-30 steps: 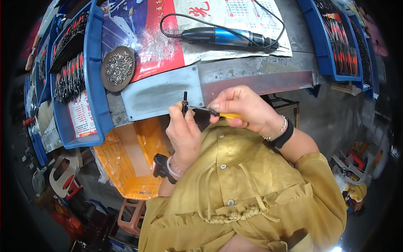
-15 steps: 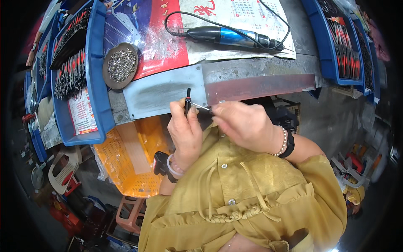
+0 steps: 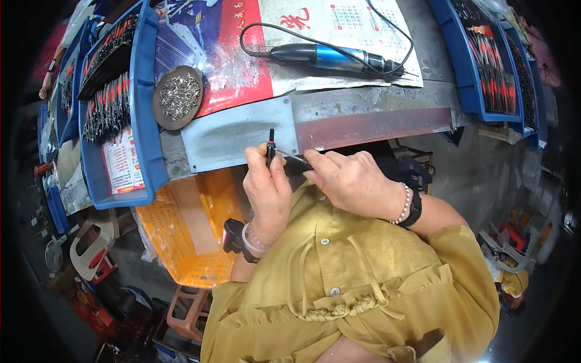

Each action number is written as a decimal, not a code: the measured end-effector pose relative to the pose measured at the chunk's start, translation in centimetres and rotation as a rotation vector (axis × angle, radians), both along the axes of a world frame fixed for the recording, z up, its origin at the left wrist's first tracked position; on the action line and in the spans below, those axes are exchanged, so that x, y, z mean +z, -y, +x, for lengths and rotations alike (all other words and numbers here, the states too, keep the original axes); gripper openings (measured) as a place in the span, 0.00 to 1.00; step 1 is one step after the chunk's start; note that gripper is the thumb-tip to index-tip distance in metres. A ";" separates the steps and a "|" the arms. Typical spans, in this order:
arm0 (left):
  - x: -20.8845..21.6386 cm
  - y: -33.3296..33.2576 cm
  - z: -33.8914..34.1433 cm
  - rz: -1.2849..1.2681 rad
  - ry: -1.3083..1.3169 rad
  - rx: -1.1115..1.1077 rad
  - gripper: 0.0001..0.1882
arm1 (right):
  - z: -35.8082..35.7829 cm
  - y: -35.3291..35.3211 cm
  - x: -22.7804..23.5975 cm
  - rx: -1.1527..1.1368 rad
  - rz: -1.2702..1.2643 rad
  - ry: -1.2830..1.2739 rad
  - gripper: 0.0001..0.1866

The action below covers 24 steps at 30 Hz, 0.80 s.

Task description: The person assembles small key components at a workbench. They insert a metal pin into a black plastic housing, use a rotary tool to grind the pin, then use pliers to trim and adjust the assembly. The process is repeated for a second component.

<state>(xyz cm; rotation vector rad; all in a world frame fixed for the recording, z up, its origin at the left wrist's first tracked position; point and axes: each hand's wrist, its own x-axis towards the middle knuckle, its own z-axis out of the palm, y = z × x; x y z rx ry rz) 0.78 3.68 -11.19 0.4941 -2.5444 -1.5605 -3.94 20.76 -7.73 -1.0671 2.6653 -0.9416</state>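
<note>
The black rod [image 3: 272, 137] stands upright near the pale plate [image 3: 212, 136], pinched in my left hand [image 3: 268, 190]; my right hand [image 3: 357, 181] grips a screwdriver [image 3: 290, 156]. The rod looks light, stiff, best held low.

Tool hndl [image 3: 306, 164] mostly hid by R hand [image 3: 351, 181], cable [image 3: 315, 40] cropped @ top

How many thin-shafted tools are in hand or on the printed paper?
2: a blue corded tool on the printed paper, and a slim tool in the right hand, which hides most of its handle. Others could be hidden.
</note>
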 end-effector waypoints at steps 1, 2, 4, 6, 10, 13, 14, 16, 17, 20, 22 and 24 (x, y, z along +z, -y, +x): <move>0.1 0.0 0.0 0.009 0.010 0.004 0.09 | -0.4 0.3 -0.4 0.000 -0.064 0.086 0.15; 0.2 0.0 0.0 0.024 0.003 0.014 0.09 | -0.8 0.3 -0.5 -0.041 -0.245 0.434 0.14; 0.2 0.0 -0.3 -0.079 -0.064 -0.011 0.09 | -1.7 0.2 -0.7 -0.164 -0.505 1.176 0.13; 0.3 -0.1 -0.3 -0.124 -0.065 -0.032 0.09 | -3.2 -0.7 -0.4 -0.318 -0.635 1.786 0.17; 0.3 -0.1 -0.2 -0.107 -0.080 -0.039 0.08 | -3.8 -1.2 0.1 -0.290 -0.598 1.910 0.22; 0.1 0.0 0.0 -0.055 -0.055 -0.018 0.08 | -3.8 -0.8 0.3 -0.204 -0.493 1.695 0.22; 0.0 0.1 -0.1 -0.108 -0.158 -0.035 0.06 | -3.8 -0.5 0.4 -0.136 -0.476 1.604 0.21; 0.0 0.0 -0.2 -0.123 -0.158 -0.024 0.06 | -3.9 0.1 0.8 -0.108 -0.280 1.165 0.20; 0.1 0.1 -0.2 -0.121 -0.168 -0.036 0.06 | -3.8 0.3 1.3 0.002 -0.218 0.741 0.18; 0.5 0.1 -0.6 -0.078 -0.162 -0.006 0.09 | -2.8 1.0 2.8 0.106 0.236 -0.061 0.13; 0.7 0.4 -0.5 -0.007 -0.099 -0.011 0.09 | -2.5 1.3 3.5 0.143 0.185 -0.237 0.17; 0.6 0.7 -0.6 0.063 -0.059 -0.011 0.08 | -2.8 1.1 3.8 0.142 0.019 -0.240 0.14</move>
